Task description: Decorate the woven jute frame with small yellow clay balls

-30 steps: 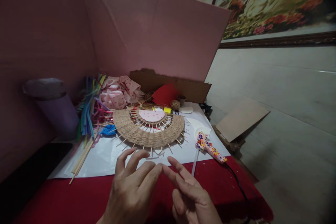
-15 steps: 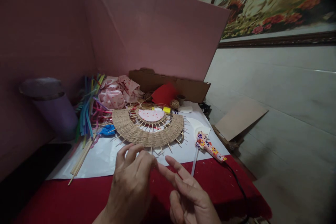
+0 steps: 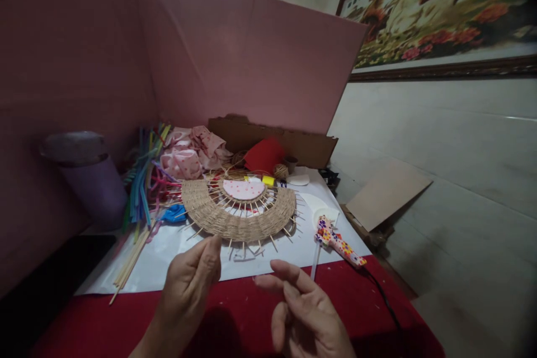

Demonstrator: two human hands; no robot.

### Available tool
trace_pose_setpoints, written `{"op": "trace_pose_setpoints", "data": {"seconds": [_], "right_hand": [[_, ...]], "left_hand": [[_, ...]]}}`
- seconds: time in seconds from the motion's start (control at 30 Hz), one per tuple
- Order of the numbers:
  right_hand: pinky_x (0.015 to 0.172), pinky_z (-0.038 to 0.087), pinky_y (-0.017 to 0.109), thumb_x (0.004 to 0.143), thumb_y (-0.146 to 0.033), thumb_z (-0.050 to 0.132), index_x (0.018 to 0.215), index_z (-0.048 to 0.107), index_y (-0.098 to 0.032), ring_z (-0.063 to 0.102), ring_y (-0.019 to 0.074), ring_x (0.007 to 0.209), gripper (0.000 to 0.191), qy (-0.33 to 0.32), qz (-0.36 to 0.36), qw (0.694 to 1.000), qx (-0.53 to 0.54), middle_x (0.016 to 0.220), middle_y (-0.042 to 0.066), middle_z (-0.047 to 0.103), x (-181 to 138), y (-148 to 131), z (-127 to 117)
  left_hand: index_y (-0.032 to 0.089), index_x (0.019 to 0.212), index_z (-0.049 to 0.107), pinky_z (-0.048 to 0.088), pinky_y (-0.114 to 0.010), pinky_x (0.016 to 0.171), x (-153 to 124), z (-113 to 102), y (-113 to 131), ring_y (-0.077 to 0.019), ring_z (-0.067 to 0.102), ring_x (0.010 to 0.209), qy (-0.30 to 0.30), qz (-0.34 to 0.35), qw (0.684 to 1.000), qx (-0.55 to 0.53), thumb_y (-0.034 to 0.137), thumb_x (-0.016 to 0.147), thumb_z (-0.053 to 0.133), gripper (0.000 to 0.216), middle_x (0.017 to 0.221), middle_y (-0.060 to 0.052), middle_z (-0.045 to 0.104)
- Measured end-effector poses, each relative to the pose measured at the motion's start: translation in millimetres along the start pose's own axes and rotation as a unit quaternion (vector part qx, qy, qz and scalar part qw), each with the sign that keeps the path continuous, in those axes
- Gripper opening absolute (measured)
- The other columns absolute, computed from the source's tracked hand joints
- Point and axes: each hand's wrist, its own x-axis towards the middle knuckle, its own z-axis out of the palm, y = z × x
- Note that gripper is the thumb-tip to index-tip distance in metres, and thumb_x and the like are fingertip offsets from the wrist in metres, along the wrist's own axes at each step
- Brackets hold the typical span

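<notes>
We cannot see well the fingertips of the left hand (image 3: 187, 282), so we do not know if they pinch something. The right hand (image 3: 308, 310) is cut at the wrist by the lower border. Toward the table's (image 3: 356, 305) back edge, the weaving (image 3: 239, 228) partly covers small things that we cannot name. Near the front right corner, we lose the cord (image 3: 380, 292) in darkness. The painting (image 3: 440, 17) is cut above and at right.
</notes>
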Motion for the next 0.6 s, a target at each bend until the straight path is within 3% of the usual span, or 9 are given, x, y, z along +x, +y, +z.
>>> {"op": "trace_pose_setpoints", "data": {"seconds": [0.13, 0.33, 0.47, 0.6], "right_hand": [[0.027, 0.031, 0.01, 0.073, -0.028, 0.071, 0.097, 0.062, -0.014, 0.06, 0.0086, 0.039, 0.029, 0.033, -0.045, 0.997, -0.049, 0.092, 0.014, 0.071, -0.3, 0.9, -3.6], [0.027, 0.028, 0.006, 0.074, -0.031, 0.071, 0.091, 0.062, -0.014, 0.057, 0.005, 0.038, 0.026, 0.085, -0.097, 0.986, -0.107, 0.086, 0.011, 0.07, 2.3, 5.5, -7.4], [0.027, 0.027, 0.006, 0.073, -0.035, 0.071, 0.089, 0.062, -0.013, 0.058, 0.0062, 0.039, 0.029, 0.072, -0.107, 0.981, -0.147, 0.085, 0.011, 0.07, 0.8, 11.6, -5.7], [0.028, 0.026, 0.006, 0.074, -0.036, 0.07, 0.087, 0.062, -0.012, 0.058, 0.0057, 0.038, 0.029, 0.08, -0.116, 0.975, -0.17, 0.084, 0.011, 0.07, -2.3, 14.6, -4.5]], "left_hand": [[0.019, 0.063, 0.047, 0.036, -0.023, 0.053, 0.1, -6.6, 4.8, -0.0116, 0.042, 0.056, -0.011, 0.018, 1.0, 0.013, 0.042, 0.088, 0.042, 0.034, 0.059, 0.002, 0.042], [0.02, 0.083, 0.055, 0.037, -0.021, 0.05, -4.1, -6.7, -2.9, -0.0109, 0.042, 0.054, -0.051, -0.009, 0.999, -0.008, 0.039, 0.083, 0.051, 0.02, 0.063, 0.003, 0.047], [0.019, 0.063, 0.048, 0.032, -0.02, 0.046, -16.2, -0.3, -2.7, -0.0095, 0.035, 0.05, -0.065, -0.038, 0.997, -0.005, 0.04, 0.085, 0.048, 0.03, 0.055, 0.003, 0.04], [0.018, 0.054, 0.047, 0.03, -0.02, 0.046, -35.8, 3.8, -2.1, -0.0091, 0.035, 0.048, -0.15, 0.015, 0.986, 0.065, 0.038, 0.084, 0.049, 0.036, 0.05, 0.003, 0.042]]}}
